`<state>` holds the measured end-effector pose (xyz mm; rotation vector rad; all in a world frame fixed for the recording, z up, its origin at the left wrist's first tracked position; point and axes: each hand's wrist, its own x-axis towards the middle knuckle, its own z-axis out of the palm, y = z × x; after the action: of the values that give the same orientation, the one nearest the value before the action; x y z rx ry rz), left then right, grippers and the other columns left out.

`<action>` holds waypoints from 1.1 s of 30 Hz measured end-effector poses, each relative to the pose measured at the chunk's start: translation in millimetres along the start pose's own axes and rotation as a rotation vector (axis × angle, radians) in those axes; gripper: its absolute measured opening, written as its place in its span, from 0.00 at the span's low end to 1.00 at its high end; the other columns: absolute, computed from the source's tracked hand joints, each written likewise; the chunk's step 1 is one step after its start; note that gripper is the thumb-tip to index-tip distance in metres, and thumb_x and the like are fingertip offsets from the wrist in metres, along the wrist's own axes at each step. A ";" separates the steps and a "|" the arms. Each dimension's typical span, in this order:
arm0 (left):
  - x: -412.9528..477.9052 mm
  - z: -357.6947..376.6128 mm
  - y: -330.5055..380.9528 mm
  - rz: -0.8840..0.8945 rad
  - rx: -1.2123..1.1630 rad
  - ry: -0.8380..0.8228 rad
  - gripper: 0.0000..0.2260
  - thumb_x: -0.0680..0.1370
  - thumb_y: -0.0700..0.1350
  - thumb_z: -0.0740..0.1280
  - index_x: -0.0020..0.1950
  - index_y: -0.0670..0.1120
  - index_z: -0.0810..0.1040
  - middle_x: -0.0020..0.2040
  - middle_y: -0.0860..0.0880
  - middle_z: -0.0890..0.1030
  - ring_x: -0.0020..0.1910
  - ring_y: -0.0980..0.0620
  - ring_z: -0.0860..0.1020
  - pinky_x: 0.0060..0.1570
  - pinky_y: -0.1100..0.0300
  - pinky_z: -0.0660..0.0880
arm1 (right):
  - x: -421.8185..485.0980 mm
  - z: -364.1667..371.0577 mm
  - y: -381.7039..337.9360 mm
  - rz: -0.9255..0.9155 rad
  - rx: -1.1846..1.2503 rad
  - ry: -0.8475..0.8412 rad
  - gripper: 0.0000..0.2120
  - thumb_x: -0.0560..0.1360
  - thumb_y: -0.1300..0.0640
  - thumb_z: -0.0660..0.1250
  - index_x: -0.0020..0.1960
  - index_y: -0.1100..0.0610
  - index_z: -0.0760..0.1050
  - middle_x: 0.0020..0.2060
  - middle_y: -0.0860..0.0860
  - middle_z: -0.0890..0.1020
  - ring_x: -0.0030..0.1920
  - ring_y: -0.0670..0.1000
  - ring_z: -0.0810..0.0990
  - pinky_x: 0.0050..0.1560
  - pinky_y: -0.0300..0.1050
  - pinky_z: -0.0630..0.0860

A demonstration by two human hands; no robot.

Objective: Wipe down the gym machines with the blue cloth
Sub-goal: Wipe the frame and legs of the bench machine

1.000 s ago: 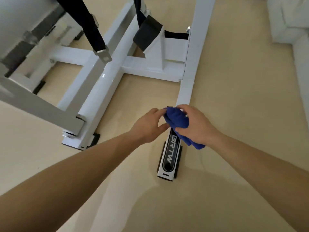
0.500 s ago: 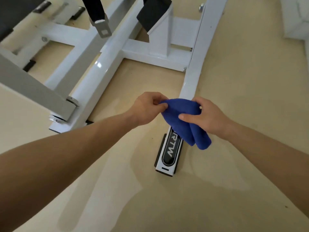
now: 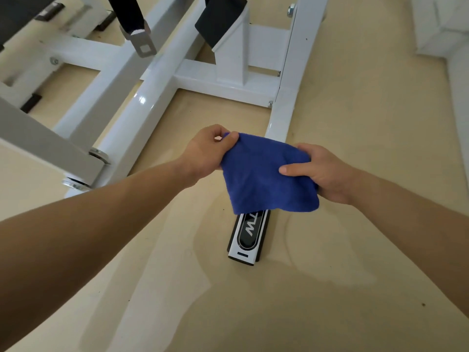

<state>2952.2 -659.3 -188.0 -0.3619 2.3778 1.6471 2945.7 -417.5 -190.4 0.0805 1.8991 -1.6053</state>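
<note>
Hands are pinching the blue cloth (image 3: 266,174), left hand (image 3: 206,151) at its corner, right hand (image 3: 322,171) at its edge; it is looking soft and light.

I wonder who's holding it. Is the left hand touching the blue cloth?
Touching. The head view shows the left hand pinching a top corner of the blue cloth between thumb and fingers.

A beige floor (image 3: 355,148) fills the view. At its upper right edge stands white cushioned furniture (image 3: 441,26), partly cut off. A small dark speck (image 3: 423,304) lies on the floor's lower right.
</note>
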 end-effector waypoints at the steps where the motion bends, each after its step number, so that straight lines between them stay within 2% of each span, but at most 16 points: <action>1: 1.1 -2.3 -2.0 0.025 0.151 0.028 0.10 0.80 0.55 0.65 0.46 0.49 0.76 0.43 0.51 0.82 0.39 0.52 0.78 0.37 0.59 0.76 | 1.4 -0.2 3.2 0.002 -0.051 0.032 0.15 0.73 0.65 0.73 0.58 0.58 0.77 0.51 0.53 0.85 0.51 0.53 0.85 0.47 0.45 0.80; 3: 1.0 -4.6 -7.8 0.039 0.341 0.048 0.08 0.80 0.54 0.65 0.52 0.51 0.76 0.47 0.51 0.81 0.39 0.53 0.78 0.35 0.62 0.71 | 6.6 1.8 10.9 0.012 -0.239 0.135 0.13 0.73 0.62 0.74 0.54 0.55 0.76 0.48 0.51 0.84 0.48 0.52 0.84 0.45 0.45 0.79; 5: -2.8 1.3 -16.2 -0.018 0.356 0.053 0.11 0.79 0.50 0.66 0.61 0.50 0.74 0.54 0.50 0.80 0.43 0.52 0.78 0.36 0.63 0.71 | 11.9 5.5 22.4 0.043 -0.357 0.254 0.13 0.73 0.59 0.74 0.54 0.53 0.73 0.47 0.48 0.81 0.49 0.51 0.81 0.44 0.44 0.76; 7: -11.0 15.9 -27.7 -0.071 0.361 0.069 0.21 0.78 0.50 0.67 0.70 0.49 0.68 0.63 0.49 0.76 0.52 0.49 0.77 0.45 0.60 0.73 | 14.8 13.2 33.6 0.082 -0.365 0.305 0.18 0.73 0.57 0.73 0.59 0.52 0.70 0.51 0.48 0.80 0.52 0.52 0.80 0.49 0.47 0.77; 9: -23.2 37.0 -40.1 -0.102 0.366 0.051 0.28 0.78 0.53 0.66 0.75 0.47 0.63 0.68 0.47 0.72 0.60 0.48 0.75 0.57 0.55 0.73 | 12.9 25.5 40.9 0.094 -0.378 0.341 0.24 0.73 0.55 0.72 0.66 0.54 0.67 0.58 0.51 0.77 0.55 0.54 0.79 0.53 0.48 0.76; 12: -39.2 65.2 -47.8 -0.137 0.282 -0.026 0.22 0.82 0.53 0.59 0.74 0.46 0.64 0.62 0.50 0.75 0.53 0.52 0.73 0.52 0.60 0.68 | 10.1 38.8 49.6 0.003 -0.587 0.525 0.32 0.72 0.52 0.71 0.73 0.55 0.63 0.68 0.53 0.67 0.65 0.56 0.69 0.57 0.43 0.67; 14: -43.3 75.0 -48.8 -0.119 0.247 -0.032 0.17 0.84 0.52 0.56 0.71 0.46 0.67 0.56 0.51 0.76 0.51 0.52 0.74 0.51 0.59 0.68 | 8.4 45.4 56.8 -0.087 -0.640 0.561 0.28 0.74 0.53 0.68 0.71 0.54 0.66 0.67 0.53 0.68 0.66 0.55 0.68 0.58 0.41 0.65; 16: -40.7 79.5 -46.9 -0.072 0.230 -0.021 0.14 0.84 0.51 0.56 0.66 0.47 0.70 0.53 0.50 0.79 0.49 0.50 0.77 0.49 0.57 0.72 | 11.4 51.4 64.4 -0.108 -0.470 0.496 0.17 0.78 0.53 0.63 0.66 0.54 0.71 0.60 0.51 0.77 0.59 0.53 0.76 0.56 0.43 0.72; 18: -35.0 82.8 -45.0 -0.048 0.207 -0.003 0.13 0.83 0.52 0.57 0.63 0.47 0.71 0.52 0.50 0.79 0.49 0.50 0.78 0.49 0.55 0.74 | 12.1 60.4 69.2 -0.102 -0.373 0.450 0.10 0.82 0.53 0.57 0.56 0.55 0.74 0.47 0.50 0.81 0.46 0.50 0.79 0.43 0.43 0.73; 19: -30.2 84.1 -44.3 -0.027 0.215 0.011 0.12 0.83 0.52 0.57 0.63 0.47 0.71 0.52 0.50 0.79 0.49 0.50 0.78 0.49 0.55 0.75 | 13.3 63.7 69.7 -0.106 -0.370 0.445 0.10 0.83 0.52 0.55 0.52 0.55 0.73 0.42 0.49 0.80 0.41 0.49 0.78 0.38 0.42 0.70; 21: -18.7 84.9 -44.9 0.016 0.273 0.015 0.12 0.83 0.51 0.57 0.61 0.47 0.70 0.50 0.51 0.79 0.46 0.52 0.78 0.46 0.57 0.75 | 18.7 68.4 71.4 -0.112 -0.347 0.442 0.14 0.84 0.49 0.52 0.50 0.56 0.71 0.40 0.50 0.79 0.40 0.50 0.77 0.37 0.44 0.70; 24: 4.4 86.4 -45.5 0.031 0.275 -0.061 0.11 0.84 0.50 0.54 0.58 0.45 0.71 0.47 0.49 0.79 0.40 0.56 0.76 0.36 0.65 0.70 | 36.3 68.1 68.9 -0.091 -0.319 0.443 0.16 0.84 0.47 0.50 0.54 0.56 0.71 0.43 0.52 0.80 0.42 0.52 0.79 0.42 0.48 0.74; 27: 25.5 89.5 -43.2 0.052 0.262 -0.076 0.13 0.84 0.49 0.53 0.58 0.42 0.72 0.48 0.46 0.79 0.39 0.56 0.75 0.35 0.68 0.68 | 56.8 59.5 60.8 -0.095 -0.339 0.456 0.16 0.84 0.48 0.50 0.59 0.57 0.69 0.46 0.53 0.80 0.44 0.53 0.79 0.44 0.48 0.72; 30: 43.3 92.0 -37.6 0.048 0.274 -0.082 0.14 0.85 0.49 0.52 0.59 0.42 0.72 0.48 0.47 0.78 0.39 0.57 0.74 0.34 0.71 0.68 | 73.6 46.9 52.4 -0.138 -0.283 0.405 0.15 0.85 0.51 0.52 0.67 0.57 0.65 0.50 0.51 0.78 0.44 0.48 0.78 0.43 0.42 0.69; 33: 51.9 93.4 -34.5 0.021 0.238 -0.099 0.15 0.85 0.50 0.52 0.62 0.44 0.72 0.52 0.47 0.79 0.43 0.54 0.75 0.40 0.68 0.69 | 80.8 38.8 50.0 -0.176 -0.268 0.360 0.17 0.85 0.52 0.51 0.70 0.57 0.61 0.51 0.49 0.77 0.43 0.44 0.76 0.40 0.31 0.69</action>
<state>2918.7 -587.3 -267.3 -0.2079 2.4736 1.3360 2920.1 -468.1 -275.9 0.0956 2.4440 -1.5080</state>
